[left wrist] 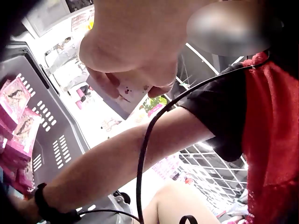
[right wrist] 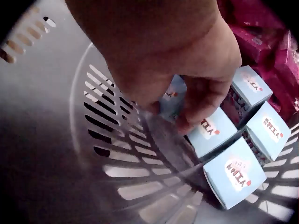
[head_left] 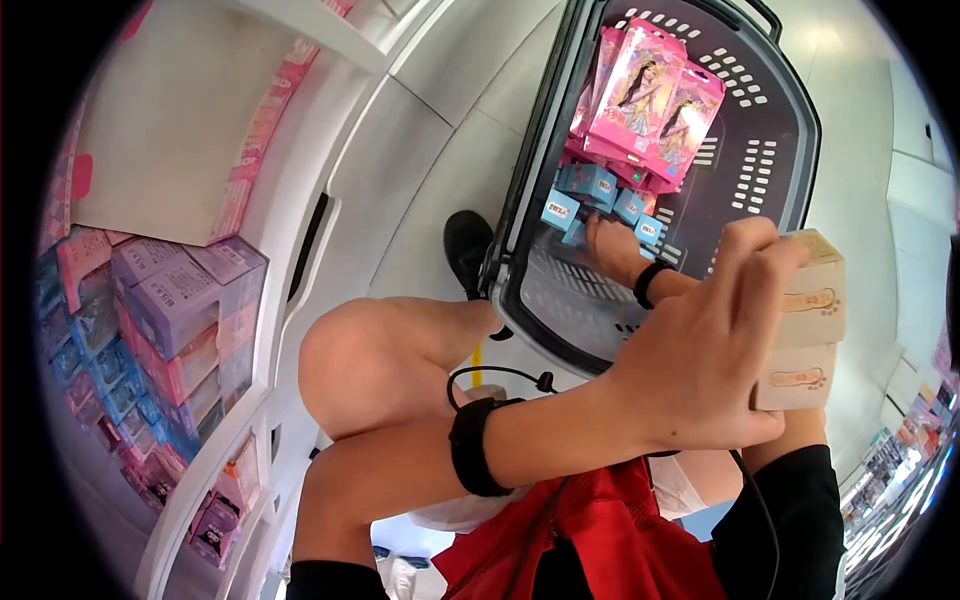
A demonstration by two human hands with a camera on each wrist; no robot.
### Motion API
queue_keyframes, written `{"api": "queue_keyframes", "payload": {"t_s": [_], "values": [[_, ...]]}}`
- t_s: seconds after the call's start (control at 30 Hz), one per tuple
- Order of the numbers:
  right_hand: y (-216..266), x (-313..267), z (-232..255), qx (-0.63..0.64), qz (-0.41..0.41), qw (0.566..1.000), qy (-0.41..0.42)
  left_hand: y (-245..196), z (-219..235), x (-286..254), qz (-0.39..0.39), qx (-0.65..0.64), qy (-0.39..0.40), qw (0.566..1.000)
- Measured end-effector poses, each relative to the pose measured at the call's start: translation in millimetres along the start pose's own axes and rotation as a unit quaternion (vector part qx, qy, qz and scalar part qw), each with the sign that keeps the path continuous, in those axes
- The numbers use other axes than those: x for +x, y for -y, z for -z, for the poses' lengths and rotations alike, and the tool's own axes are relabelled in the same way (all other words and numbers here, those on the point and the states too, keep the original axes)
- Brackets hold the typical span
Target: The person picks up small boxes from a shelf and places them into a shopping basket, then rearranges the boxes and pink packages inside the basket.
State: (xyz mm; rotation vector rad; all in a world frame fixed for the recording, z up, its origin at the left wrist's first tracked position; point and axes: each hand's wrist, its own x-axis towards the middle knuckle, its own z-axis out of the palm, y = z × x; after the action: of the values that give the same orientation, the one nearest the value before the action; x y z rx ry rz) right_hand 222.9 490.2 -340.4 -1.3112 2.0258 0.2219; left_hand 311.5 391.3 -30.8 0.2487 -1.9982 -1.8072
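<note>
The left hand (head_left: 700,340) is clamping onto tan boxes (head_left: 797,378), with fingers bending over one end and the thumb pressing near the other. Each visible panel of these boxes is showing a printed footprint. They are sitting on the outer side of the palm's reach, held up nearer the head camera than the basket (head_left: 792,130).

The right hand (head_left: 612,245) is reaching down inside that basket. Its thumb and fingers are curling round a blue box (right wrist: 173,97), which is lying directly between them; how firmly they are pressing, I cannot tell. Other blue boxes (right wrist: 236,172) are standing just beside and beyond the fingers, their printed ends facing up. Past these, farther from the wrist, pink packs (head_left: 645,90) are lying in an overlapping heap.

A black band (head_left: 652,285) is circling the right wrist, and a black strap (head_left: 480,445) is wrapping the left forearm behind the hand. Well apart from the left hand, off to its left, a white shelf (head_left: 320,240) is running past purple boxes (head_left: 175,300). Beyond the left forearm, a bent knee (head_left: 350,355) is showing, and a black shoe (head_left: 467,250) is resting beside the basket.
</note>
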Motion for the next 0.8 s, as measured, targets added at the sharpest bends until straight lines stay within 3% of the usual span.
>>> {"api": "queue_keyframes", "payload": {"t_s": [0.13, 0.2, 0.37, 0.47, 0.53, 0.57, 0.6, 0.67, 0.73, 0.8], "values": [[-0.8, 1.4, 3.8, -0.024, 0.014, 0.999, -0.029, 1.0, -1.1, -1.1, -0.043, 0.001, 0.013, 0.999], [0.1, 1.8, 6.3, 0.01, -0.002, 0.996, -0.086, 1.5, -4.5, -2.4, -0.051, 0.015, 0.037, 0.998], [8.0, -4.2, 16.9, 0.012, -0.04, 0.997, -0.059, 1.7, -12.2, -3.8, -0.095, 0.013, -0.015, 0.995], [16.2, -13.7, 33.7, 0.1, -0.079, 0.989, -0.071, -4.3, -13.0, -5.2, -0.101, 0.035, -0.001, 0.994], [11.4, -13.5, 41.1, 0.214, -0.158, 0.958, -0.108, -9.3, -11.8, -6.5, -0.108, 0.076, 0.021, 0.991], [3.5, -8.0, 39.1, 0.246, -0.196, 0.945, -0.084, -9.8, -11.7, -7.2, -0.108, 0.057, 0.017, 0.992], [6.7, -9.7, 42.0, 0.243, -0.196, 0.946, -0.084, -10.0, -10.9, -8.4, -0.109, 0.056, 0.014, 0.992], [12.9, -12.5, 47.3, 0.306, -0.205, 0.912, -0.178, -9.7, -9.9, -9.8, -0.121, 0.05, -0.017, 0.991], [17.6, -8.9, 56.4, 0.343, -0.216, 0.9, -0.16, -8.9, -7.9, -11.5, -0.113, 0.051, -0.008, 0.992], [1.9, 5.7, 40.7, 0.379, -0.149, 0.892, -0.196, -6.1, -8.3, -14.8, -0.102, 0.055, 0.003, 0.993]]}}
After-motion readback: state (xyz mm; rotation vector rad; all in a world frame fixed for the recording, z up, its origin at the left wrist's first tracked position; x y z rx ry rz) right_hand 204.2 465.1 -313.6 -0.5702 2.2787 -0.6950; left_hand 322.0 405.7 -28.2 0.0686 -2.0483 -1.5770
